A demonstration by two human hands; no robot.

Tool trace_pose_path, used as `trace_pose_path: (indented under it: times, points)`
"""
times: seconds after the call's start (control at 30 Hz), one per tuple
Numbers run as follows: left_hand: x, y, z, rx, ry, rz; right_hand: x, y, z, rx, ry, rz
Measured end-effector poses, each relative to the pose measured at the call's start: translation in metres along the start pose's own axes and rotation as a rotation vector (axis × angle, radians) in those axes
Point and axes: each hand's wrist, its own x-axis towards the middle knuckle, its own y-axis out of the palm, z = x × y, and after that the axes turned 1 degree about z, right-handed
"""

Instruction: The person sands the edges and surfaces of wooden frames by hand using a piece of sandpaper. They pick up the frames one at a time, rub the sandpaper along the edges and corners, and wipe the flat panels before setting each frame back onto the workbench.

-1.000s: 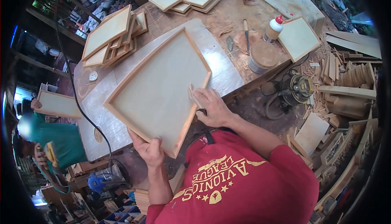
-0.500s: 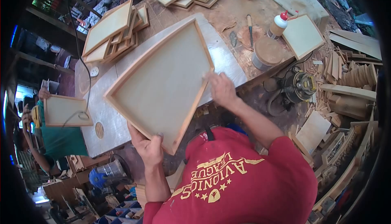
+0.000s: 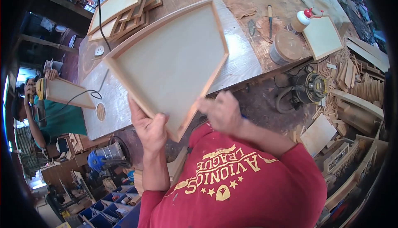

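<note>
A: Head view: where does the panel (image 3: pixel 172 64) sit?

B: Tilted over the bench (image 3: pixel 238 62), its near corner past the bench edge. The left hand (image 3: pixel 150 129) clasps that corner. The right hand (image 3: pixel 222 112) is blurred just beside the panel's right edge; whether it grips anything cannot be told.

A: Room around it?

B: Bare bench to the right. Beyond, one tub (image 3: pixel 285 47), one glue bottle (image 3: pixel 300 20), one small panel (image 3: pixel 323 36). One panel stack (image 3: pixel 122 10) lies behind. One co-worker (image 3: pixel 49 112) stands well apart, left.

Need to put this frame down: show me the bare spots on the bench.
Bare grey top between the held frame and the round tin; another strip near the cable. The stacked frames, glue bottle and chisel crowd the far side.
</note>
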Motion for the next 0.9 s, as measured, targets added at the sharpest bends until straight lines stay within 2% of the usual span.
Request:
trace_pose_path:
  times: [0.07, 0.1, 0.27, 0.33, 0.43, 0.47, 0.5, 0.63, 0.77, 0.87, 0.9]
  points:
    - [0.0, 0.007, 0.012, 0.007, 0.008, -0.029, 0.001, 0.011, -0.05, -0.005, -0.012, -0.024]
    - [0.0, 0.007, 0.02, 0.006, 0.006, -0.009, 0.008, 0.007, -0.054, -0.066, 0.061, -0.041]
    - [0.008, 0.003, 0.032, -0.071, -0.012, -0.075, 0.01, -0.002, 0.03, 0.132, -0.121, 0.018]
    - [0.008, 0.0, 0.031, -0.048, -0.011, -0.058, 0.012, 0.004, 0.026, 0.203, -0.194, -0.037]
    - [0.01, -0.012, 0.025, -0.013, -0.006, -0.052, 0.008, 0.014, -0.044, 0.121, 0.007, 0.04]
    - [0.014, -0.021, 0.014, -0.007, -0.007, -0.046, 0.018, -0.003, -0.053, 0.095, 0.097, 0.086]
    - [0.022, -0.031, 0.001, -0.004, -0.004, -0.046, 0.018, -0.014, -0.063, 0.086, 0.117, 0.046]
    - [0.067, -0.054, -0.087, 0.226, -0.087, 0.133, 0.037, -0.042, -0.086, 0.088, 0.174, -0.074]
    - [0.116, -0.046, -0.104, 0.311, -0.184, 0.406, 0.06, -0.02, -0.121, 0.158, 0.276, -0.246]
    - [0.152, -0.028, -0.103, 0.39, -0.178, 0.622, 0.069, 0.008, -0.13, 0.614, 0.514, -0.128]
    - [0.161, -0.023, -0.103, 0.433, -0.177, 0.668, 0.071, 0.015, -0.135, 0.484, 0.381, -0.065]
